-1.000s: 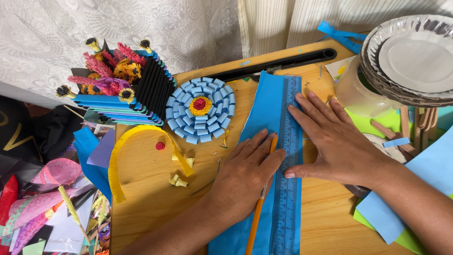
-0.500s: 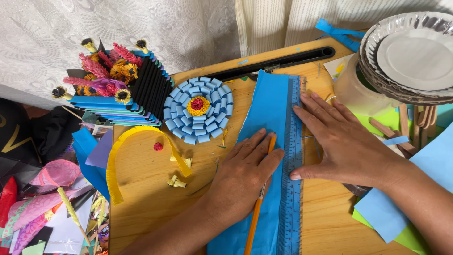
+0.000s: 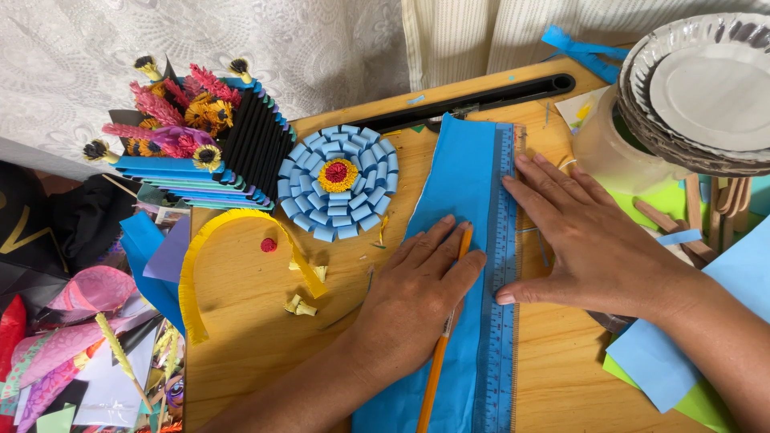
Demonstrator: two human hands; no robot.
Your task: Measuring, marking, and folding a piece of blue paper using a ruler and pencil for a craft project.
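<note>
A long blue paper strip point(image 3: 459, 172) lies on the wooden board point(image 3: 249, 321), with a see-through blue ruler point(image 3: 502, 361) laid along its right edge. My right hand point(image 3: 593, 240) lies flat, fingers spread, pressing the ruler and the paper down. My left hand point(image 3: 417, 301) rests on the strip and holds an orange pencil point(image 3: 437, 365). The pencil tip points up against the ruler's left edge.
A blue rolled-paper flower point(image 3: 337, 180) and a yellow fringed paper arc point(image 3: 200, 265) lie on the board to the left. A paper fan with small flowers point(image 3: 200, 144) stands at the back left. Stacked foil plates point(image 3: 706, 88), wooden sticks point(image 3: 706, 208) and paper sheets sit at the right, with scraps at lower left.
Both hands, the pencil and the ruler keep nearly the same place. Only the camera view shifts slightly.
</note>
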